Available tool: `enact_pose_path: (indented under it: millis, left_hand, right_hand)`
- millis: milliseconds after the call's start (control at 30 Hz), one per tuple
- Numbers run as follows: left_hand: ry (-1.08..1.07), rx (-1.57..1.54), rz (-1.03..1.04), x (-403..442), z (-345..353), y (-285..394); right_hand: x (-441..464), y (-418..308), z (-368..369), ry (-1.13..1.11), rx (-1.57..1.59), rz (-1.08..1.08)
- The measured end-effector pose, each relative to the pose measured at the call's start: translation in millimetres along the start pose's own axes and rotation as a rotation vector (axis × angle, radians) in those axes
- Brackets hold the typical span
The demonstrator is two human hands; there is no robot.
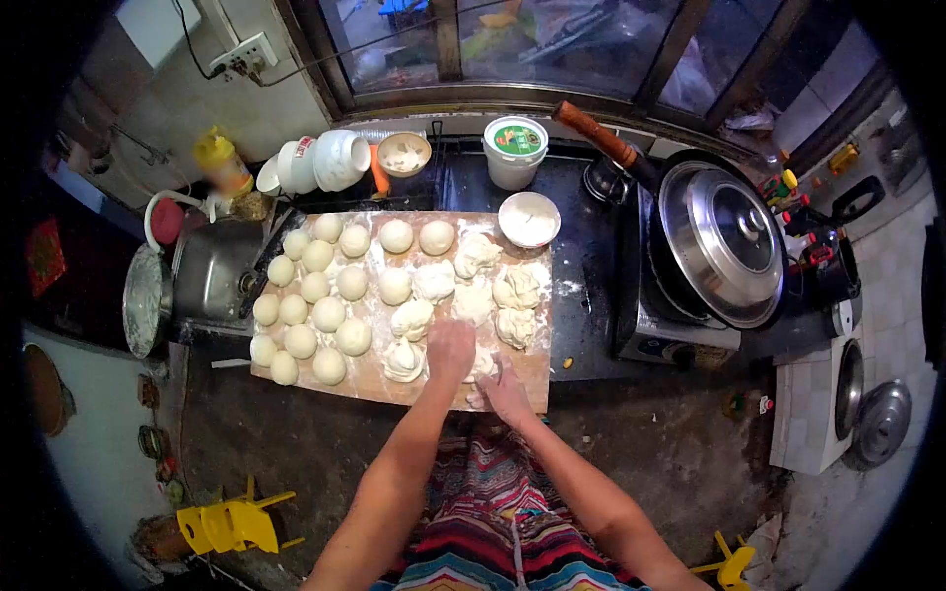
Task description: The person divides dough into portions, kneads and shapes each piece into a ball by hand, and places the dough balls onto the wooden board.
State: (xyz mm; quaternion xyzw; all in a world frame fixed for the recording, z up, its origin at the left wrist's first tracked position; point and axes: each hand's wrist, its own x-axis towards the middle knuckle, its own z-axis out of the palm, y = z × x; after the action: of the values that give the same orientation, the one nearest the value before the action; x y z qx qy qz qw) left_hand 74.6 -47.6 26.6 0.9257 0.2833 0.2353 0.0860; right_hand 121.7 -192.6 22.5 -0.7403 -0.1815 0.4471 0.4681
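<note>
A piece of dough [483, 363] lies near the front edge of a floured wooden board [424, 392], partly hidden by my hands. My left hand [451, 349] is closed at its left side, fingers curled and somewhat blurred. Around the dough's right and near side, my right hand [504, 393] grips with thumb and fingers. Rough, folded dough lumps surround them, among them one dough lump [403, 361] to the left and another dough lump [515, 328] to the right. Smooth round dough balls [328, 314] fill the board's left part in loose rows.
A bowl of flour [529, 219] stands at the board's back right corner, with a white lidded tub [515, 153] behind. On the right, a lidded wok [724, 236] sits on a stove [680, 340]. A sink [219, 271] is left, and stacked bowls [330, 161] lie behind the board.
</note>
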Motion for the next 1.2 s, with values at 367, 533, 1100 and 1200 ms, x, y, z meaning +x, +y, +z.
enact_pose_path:
  millis: [367, 533, 1100, 1200]
  left_hand:
    - [-0.029, 0.050, -0.086, -16.9, -5.4, 7.2]
    - [-0.170, -0.095, -0.177, -0.5, -10.6, 11.7]
    - [-0.076, -0.301, -0.261, -7.1, -5.1, 22.7]
    - [0.060, -0.381, -0.516, -51.9, -1.5, 41.5]
  right_hand:
    - [-38.6, -36.7, -24.4, 0.019, -0.258, -0.324]
    - [-18.5, -32.9, -9.9, -0.053, 0.258, 0.131]
    - [-18.9, -38.1, -16.1, -0.033, 0.083, -0.023]
    - [-47.5, -42.1, -20.4, 0.039, -0.474, -0.451]
